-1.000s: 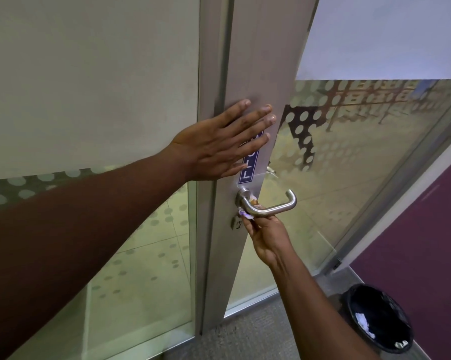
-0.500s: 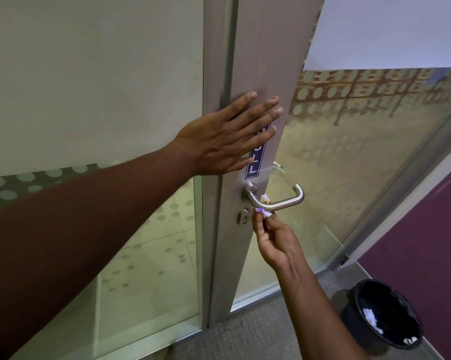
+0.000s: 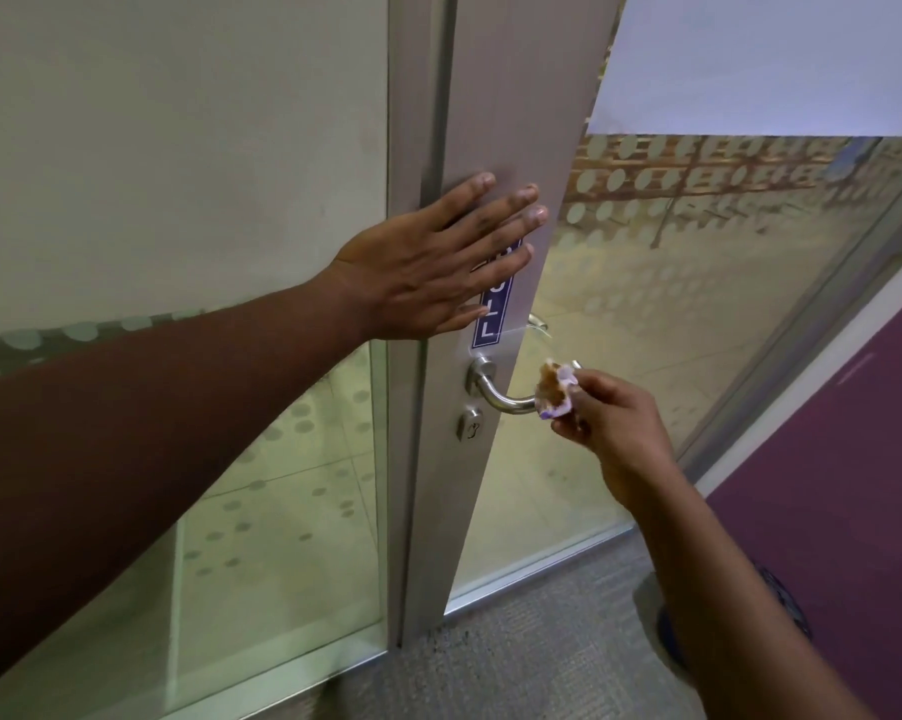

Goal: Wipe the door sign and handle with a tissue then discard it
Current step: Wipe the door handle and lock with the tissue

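The door (image 3: 511,85), a grey-framed glass leaf, fills the middle of the view, with frosted dotted panes on either side. The person's left hand (image 3: 428,267) lies flat and open against the frame at about 10 o'clock from the handle, fingers spread, gripping nothing and covering the top of the sign. The blue sign (image 3: 493,309), lettered down its length, runs just above the handle's base. The steel lever handle (image 3: 495,392) curves out toward 3 o'clock, with a small lock cylinder (image 3: 471,427) just below it at 6 o'clock. The right hand (image 3: 602,423) is at 3 o'clock from the handle's base, pinching the tissue (image 3: 555,392) between thumb and fingertips. The tissue is crumpled, smeared brown on its face, and sits at the outer end of the lever; whether it touches the metal cannot be told.

Judging by the soiled tissue, the handle-wiping step is in hand or nearly done. A dark round shape at 5 o'clock, mostly hidden behind the right forearm, may be a bin (image 3: 781,595). Discarding would call for keeping the pinch closed while carrying the tissue down there, then letting go.
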Motion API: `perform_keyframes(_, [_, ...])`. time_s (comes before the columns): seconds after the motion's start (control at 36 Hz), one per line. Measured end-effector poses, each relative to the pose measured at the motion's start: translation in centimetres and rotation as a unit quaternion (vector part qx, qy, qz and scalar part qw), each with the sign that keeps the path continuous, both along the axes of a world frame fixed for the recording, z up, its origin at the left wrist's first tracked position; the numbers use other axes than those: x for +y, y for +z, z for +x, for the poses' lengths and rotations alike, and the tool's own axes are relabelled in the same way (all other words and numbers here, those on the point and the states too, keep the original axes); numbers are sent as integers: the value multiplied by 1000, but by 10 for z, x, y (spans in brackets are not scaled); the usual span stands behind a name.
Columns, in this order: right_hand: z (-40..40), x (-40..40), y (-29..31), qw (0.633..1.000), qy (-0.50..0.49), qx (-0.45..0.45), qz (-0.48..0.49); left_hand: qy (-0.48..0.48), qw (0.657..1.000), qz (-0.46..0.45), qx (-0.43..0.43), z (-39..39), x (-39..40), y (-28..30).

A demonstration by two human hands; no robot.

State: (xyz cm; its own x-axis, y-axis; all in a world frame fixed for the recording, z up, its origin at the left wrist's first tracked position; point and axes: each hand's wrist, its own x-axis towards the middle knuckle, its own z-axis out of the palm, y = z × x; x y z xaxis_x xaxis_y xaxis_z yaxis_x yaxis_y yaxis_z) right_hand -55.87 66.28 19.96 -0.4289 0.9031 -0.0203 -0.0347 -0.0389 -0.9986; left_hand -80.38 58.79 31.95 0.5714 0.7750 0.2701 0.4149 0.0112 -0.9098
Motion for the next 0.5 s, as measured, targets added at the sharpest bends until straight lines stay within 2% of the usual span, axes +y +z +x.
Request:
perform_keyframes(0.06, [-9,2,5,976,-4,-122,182,0,1000,1,1,0,0,0])
perform_keyframes(0.11, [-22,3,10,907,-3,-229,352,2,1000,1,0,0,-1,0])
perform_keyframes(0.17, [-32,2,13,837,27,-304,454,1,1000,-1,-1,0,-1,0])
perform_keyframes(0.31, [-50,0,12,732,120,-413,528,6,1000,-4,-2,1,-1,-1])
perform_keyframes(0.5, [-35,4,9,671,130,-403,609,2,1000,-1,0,0,-2,0])
